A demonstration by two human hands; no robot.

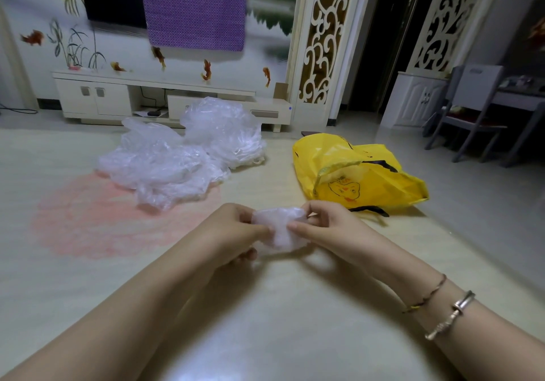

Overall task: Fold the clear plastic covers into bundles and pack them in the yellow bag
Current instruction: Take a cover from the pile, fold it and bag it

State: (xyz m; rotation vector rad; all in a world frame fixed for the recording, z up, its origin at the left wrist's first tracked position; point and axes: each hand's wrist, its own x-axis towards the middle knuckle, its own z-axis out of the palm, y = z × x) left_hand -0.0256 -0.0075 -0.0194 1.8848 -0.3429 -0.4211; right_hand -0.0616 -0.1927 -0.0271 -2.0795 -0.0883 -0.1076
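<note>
On the floor (265, 307), towards its far left part, a pink round pattern (97, 221) is printed on the pale surface, and on its far edge lies a loose pile of clear plastic covers (165, 171). Just beside that pile, further back and a little to the right, a second heap of clear covers (224, 133) stands puffed up in front of a white low cabinet (118, 97) that runs along the wall.

In the near middle of the floor, held above it, a small folded bundle of clear plastic (278, 230) sits between both hands. The left hand (236, 230) grips its left side, thumb on top and fingers curled under. The right hand (321, 227) pinches the right side, thumb pressed on the front of the bundle and fingers curled behind it. The right wrist wears a thin cord bracelet (427, 295) and a metal bangle (451, 315).

To the right of the bundle and further back, the yellow bag (368, 174) lies on the floor, its mouth open towards the hands, with a cartoon face and black marks printed on it. It is well apart from the two heaps of covers. At the far right edge of the floor stand grey chairs (472, 109) beside a table.
</note>
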